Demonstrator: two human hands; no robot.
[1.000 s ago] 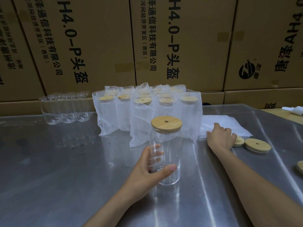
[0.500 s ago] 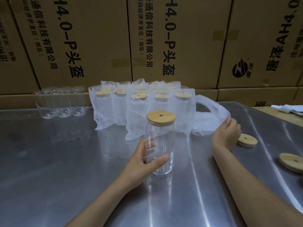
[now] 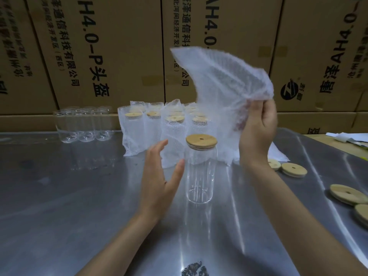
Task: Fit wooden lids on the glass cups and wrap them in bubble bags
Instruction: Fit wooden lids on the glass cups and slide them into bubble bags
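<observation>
Metal bench (image 3: 59, 206), shiny, runs from near edge to the cartons. Near centre: one glass cup (image 3: 200, 176) upright on the bench, wooden lid (image 3: 201, 141) already seated on its rim, lid has a small hole. Cup is unwrapped.

Left hand (image 3: 159, 176) just left of the cup, palm facing it, fingers straight and spread wide, holding nothing; thumb tip very close to the glass, contact cannot be told. Forearm comes in from the near edge, angled up and right.

Right hand (image 3: 256, 134) raised above bench level, right of the cup, fingers curled, pinching the lower edge of a bubble bag (image 3: 223, 76). Bag fans up and left, blurred; which end is the mouth cannot be told.

Right side, loose lids (image 3: 292, 169) lie flat on the bench, more near the right edge, so more cups to cap.

Farther: cluster of wrapped cups (image 3: 171, 134), lidded, standing in bubble bags; exact count unclear, roughly eight or more. Behind the right wrist a flat white stack, probably spare bags (image 3: 278, 154). Far left: bare cups (image 3: 83, 124), no lids, no bags. Cardboard cartons (image 3: 99, 56) form the back wall.

Progress judgement: a good batch is done, this cup is at the bagging step, the bare group is all left. Next probably open the bag and slide the cup in.
</observation>
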